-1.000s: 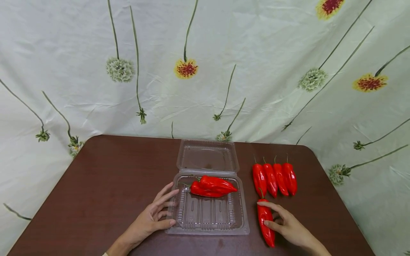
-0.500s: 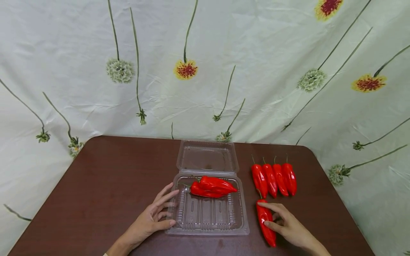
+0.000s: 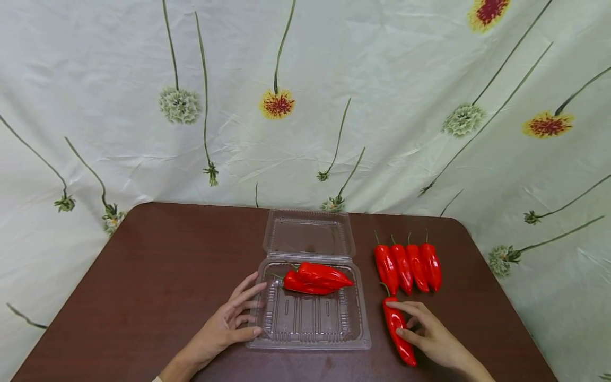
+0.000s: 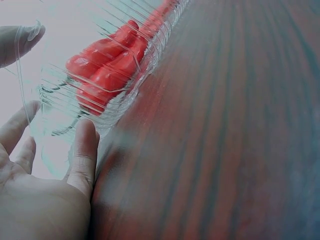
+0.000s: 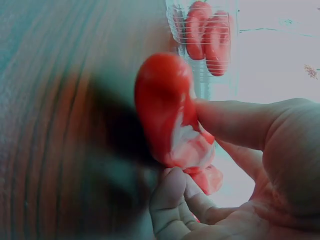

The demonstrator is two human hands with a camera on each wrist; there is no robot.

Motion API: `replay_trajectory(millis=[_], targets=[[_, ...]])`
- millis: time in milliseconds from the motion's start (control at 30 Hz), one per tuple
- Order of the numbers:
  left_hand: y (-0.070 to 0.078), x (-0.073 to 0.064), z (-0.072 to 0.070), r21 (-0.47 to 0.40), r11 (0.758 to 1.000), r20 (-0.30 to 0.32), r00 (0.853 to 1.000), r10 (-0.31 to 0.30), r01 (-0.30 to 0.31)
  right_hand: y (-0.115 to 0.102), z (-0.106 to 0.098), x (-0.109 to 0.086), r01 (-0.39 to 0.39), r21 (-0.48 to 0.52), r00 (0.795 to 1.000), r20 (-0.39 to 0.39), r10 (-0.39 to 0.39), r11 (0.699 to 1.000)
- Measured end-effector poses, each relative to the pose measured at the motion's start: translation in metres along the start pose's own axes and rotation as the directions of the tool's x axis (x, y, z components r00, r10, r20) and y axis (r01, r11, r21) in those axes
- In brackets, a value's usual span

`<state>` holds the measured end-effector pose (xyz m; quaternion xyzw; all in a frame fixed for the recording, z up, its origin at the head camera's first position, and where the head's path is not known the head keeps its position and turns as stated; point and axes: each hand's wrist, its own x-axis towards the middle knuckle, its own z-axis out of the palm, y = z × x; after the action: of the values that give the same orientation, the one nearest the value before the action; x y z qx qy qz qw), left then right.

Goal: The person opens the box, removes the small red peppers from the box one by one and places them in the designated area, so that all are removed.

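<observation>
My right hand [image 3: 431, 337] pinches a long red pepper [image 3: 396, 326] between thumb and fingers, low at the table, to the right of a clear plastic clamshell container [image 3: 309, 345]. The right wrist view shows the thumb on one side of this pepper [image 5: 165, 105] and fingertips on the other. Two red peppers [image 3: 324, 273] lie side by side across the container's back half, stems to the left. At the container's left edge, my left hand [image 3: 224, 323] rests with fingers spread against its side. In the left wrist view, those fingers [image 4: 84, 155] touch the clear wall.
Several red peppers [image 3: 403, 268] lie in a row at the right back of the brown table [image 3: 167, 276], stems pointing away. The container's lid [image 3: 310, 233] is folded back flat behind its base. A flowered cloth [image 3: 382, 79] hangs behind the table.
The pepper in my right hand has turned a little, its lower tip swinging right and its stem end left. My left hand, the container and the two peppers inside have stayed put.
</observation>
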<state>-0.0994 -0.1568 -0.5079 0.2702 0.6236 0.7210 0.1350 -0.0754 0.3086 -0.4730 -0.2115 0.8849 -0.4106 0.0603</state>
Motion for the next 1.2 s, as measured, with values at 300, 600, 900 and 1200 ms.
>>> replay_trajectory(millis=[300,600,900,1200], targets=[[-0.001,-0.001,0.001,-0.009,1.0,-0.001,1.0,-0.017,0.017,-0.001,-0.001,0.001,-0.009,-0.001,1.0,0.003,0.009,1.0],[-0.001,-0.001,0.001,-0.022,1.0,0.013,1.0,0.013,-0.013,0.0,-0.004,0.002,0.042,-0.027,0.999,-0.031,-0.043,0.999],[-0.002,-0.002,0.002,-0.042,0.999,0.015,1.0,0.02,-0.02,-0.015,-0.012,0.019,0.105,-0.081,0.989,-0.094,-0.112,0.991],[0.0,0.0,0.0,-0.027,0.999,0.019,1.0,0.024,-0.023,-0.036,-0.015,0.048,0.088,-0.054,0.995,-0.05,-0.091,0.995]])
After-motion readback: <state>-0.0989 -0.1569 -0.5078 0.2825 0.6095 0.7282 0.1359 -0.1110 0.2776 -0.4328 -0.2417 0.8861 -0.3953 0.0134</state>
